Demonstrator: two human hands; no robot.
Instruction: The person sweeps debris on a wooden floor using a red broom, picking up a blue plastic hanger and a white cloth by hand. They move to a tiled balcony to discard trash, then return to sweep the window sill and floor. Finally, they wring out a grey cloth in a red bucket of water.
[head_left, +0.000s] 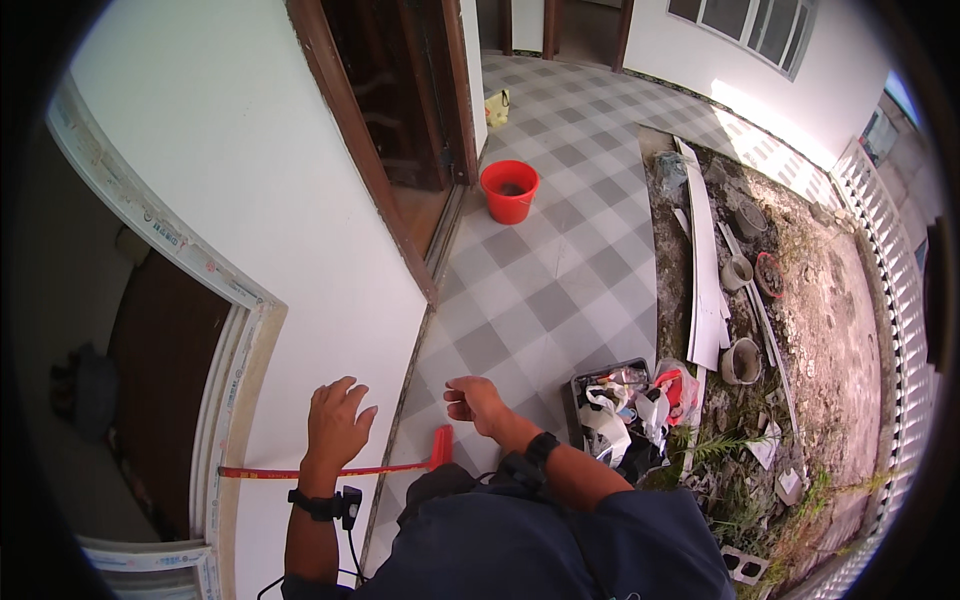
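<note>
My left hand (339, 424) is raised in front of the white wall, fingers spread and bent, holding nothing. To its right, my right hand (477, 406) hovers above the tiled floor with loosely curled fingers and nothing visible in them. Both wrists wear black straps, and a small device with a cable sits at the left one. Below the hands a broom leans, its red handle (375, 471) running behind my left forearm to the window frame (247, 360). Its red head (442, 448) is near the floor, partly hidden by my body.
A red bucket (510, 196) stands by the brown door frame (375, 165). Right of me, a dark crate (576, 411) holds rubbish beside a plastic bag (679, 390). White boards (703, 277) and several pots lie on the soil strip, bordered by a white balustrade (892, 285).
</note>
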